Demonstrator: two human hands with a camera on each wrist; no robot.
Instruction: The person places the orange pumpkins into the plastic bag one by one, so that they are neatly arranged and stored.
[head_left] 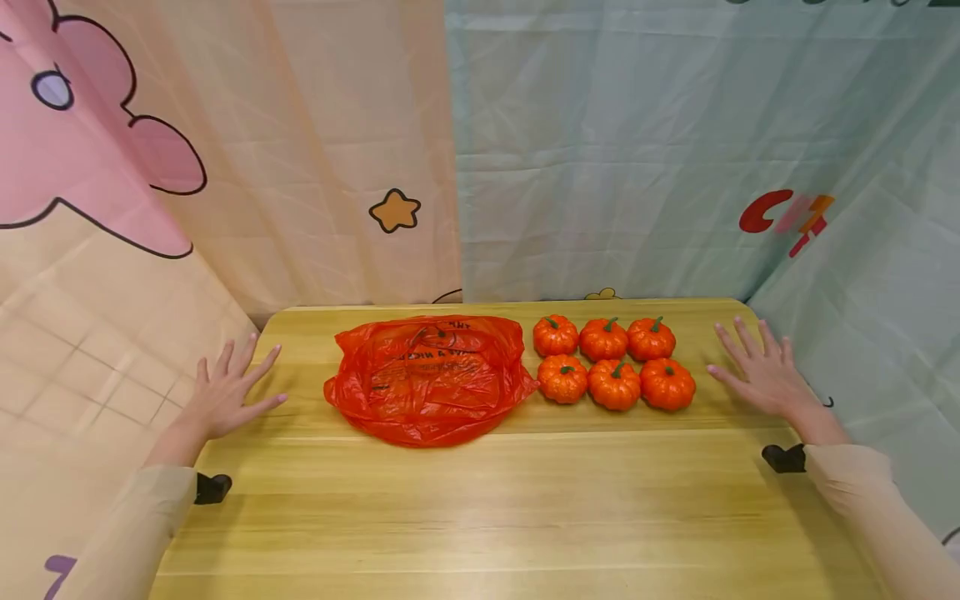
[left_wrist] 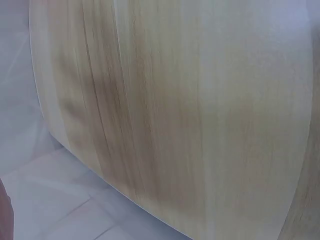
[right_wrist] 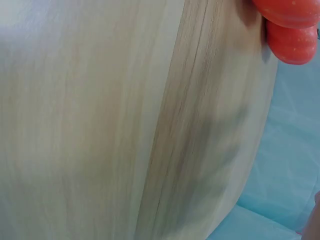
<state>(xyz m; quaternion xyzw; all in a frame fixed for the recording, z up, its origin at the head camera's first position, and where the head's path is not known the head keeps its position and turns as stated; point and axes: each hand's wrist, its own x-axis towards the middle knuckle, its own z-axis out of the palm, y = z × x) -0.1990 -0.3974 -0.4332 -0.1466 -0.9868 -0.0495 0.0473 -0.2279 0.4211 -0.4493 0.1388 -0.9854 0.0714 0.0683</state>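
Note:
My left hand [head_left: 223, 395] hovers over the table's left side with its fingers spread, holding nothing. To its right lies a crumpled red plastic bag [head_left: 435, 379] with dark print on it. My right hand [head_left: 768, 377], also with spread fingers and nothing in it, is above the table's right side. Nearest to it is a small orange pumpkin [head_left: 667, 384], the front right one of several pumpkins set in two rows. Two of the pumpkins [right_wrist: 292, 45] show at the top right of the right wrist view. Only a sliver of each hand shows in its own wrist view.
The wooden table [head_left: 480, 508] has pale plank stripes. A printed curtain [head_left: 337, 167] hangs behind its back edge, with more fabric along both sides. A black wrist mount [head_left: 213, 488] sits at the left cuff and another black mount [head_left: 783, 457] at the right.

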